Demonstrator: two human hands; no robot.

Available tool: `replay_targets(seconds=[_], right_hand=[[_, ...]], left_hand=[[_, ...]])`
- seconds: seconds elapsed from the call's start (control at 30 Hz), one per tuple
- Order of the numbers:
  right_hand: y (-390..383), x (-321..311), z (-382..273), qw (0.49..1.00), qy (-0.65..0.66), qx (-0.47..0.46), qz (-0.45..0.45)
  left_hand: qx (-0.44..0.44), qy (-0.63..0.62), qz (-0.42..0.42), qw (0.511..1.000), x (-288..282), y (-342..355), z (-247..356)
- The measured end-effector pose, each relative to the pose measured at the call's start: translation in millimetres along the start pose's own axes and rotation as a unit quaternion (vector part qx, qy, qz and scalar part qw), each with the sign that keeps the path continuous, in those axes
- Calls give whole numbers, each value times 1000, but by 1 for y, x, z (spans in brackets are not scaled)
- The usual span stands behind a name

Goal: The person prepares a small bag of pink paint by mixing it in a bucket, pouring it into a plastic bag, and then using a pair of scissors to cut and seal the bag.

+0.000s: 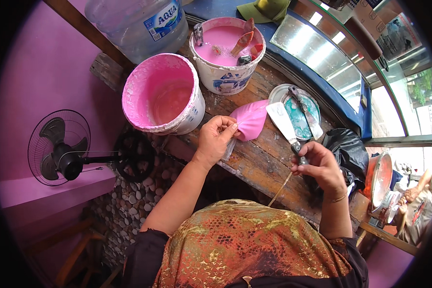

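My left hand [216, 137] pinches the gathered neck of a clear plastic bag with smooth pink contents [252, 120], which rests on the wooden bench. My right hand [321, 165] grips the dark handle of a putty knife [282, 120]. Its broad blade, coated whitish, points away from me, close to the right of the bag. Just beyond the blade, a round lid smeared with turquoise [300, 122] carries a second scraper [305, 108]. A thin stick [279, 190] slants down from near my right hand toward my lap.
Left of the bag stands a pink-coated bucket [192, 108]. Behind it, another bucket [225, 79] holds pink liquid with soaking brushes. A large water jug [134, 29] stands at the back. A black plastic bag [345, 149] and another person's hands [410, 194] are at right; a fan [65, 151] at left.
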State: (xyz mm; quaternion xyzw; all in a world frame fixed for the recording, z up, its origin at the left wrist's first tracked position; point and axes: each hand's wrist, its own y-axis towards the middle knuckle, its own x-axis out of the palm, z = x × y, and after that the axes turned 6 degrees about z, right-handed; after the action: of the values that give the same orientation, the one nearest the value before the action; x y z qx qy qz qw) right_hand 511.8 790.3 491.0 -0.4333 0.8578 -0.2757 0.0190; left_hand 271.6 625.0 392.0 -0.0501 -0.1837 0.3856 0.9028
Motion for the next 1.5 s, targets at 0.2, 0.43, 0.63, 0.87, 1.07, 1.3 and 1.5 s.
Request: replay_targets(seconds=[0.2,0.43,0.63,0.87,1.07,1.3,1.5], right_hand=[[-13,24,35,971,-224,-63,54],[-17,37,28,792,-549,-239,116],[-8,57,40,792,-554,-227,120],[4,71,54,860,-480,-142,103],[8,77,60,879,-443,-128,125],[22,70,64,898,-319,-156,261],[20,54,44,890,-365,-172,213]], left_hand=[[22,58,-4,998,-2,-7,-8],[-67,-75,-18,995,-7,-3,-7],[-120,-166,-59,977,-10,0,-10],[-101,-148,-58,982,-17,3,-16],[12,-8,-20,1000,-3,-2,-11],[109,90,-7,990,3,-3,-23],[70,94,-24,993,1,-2,-15]])
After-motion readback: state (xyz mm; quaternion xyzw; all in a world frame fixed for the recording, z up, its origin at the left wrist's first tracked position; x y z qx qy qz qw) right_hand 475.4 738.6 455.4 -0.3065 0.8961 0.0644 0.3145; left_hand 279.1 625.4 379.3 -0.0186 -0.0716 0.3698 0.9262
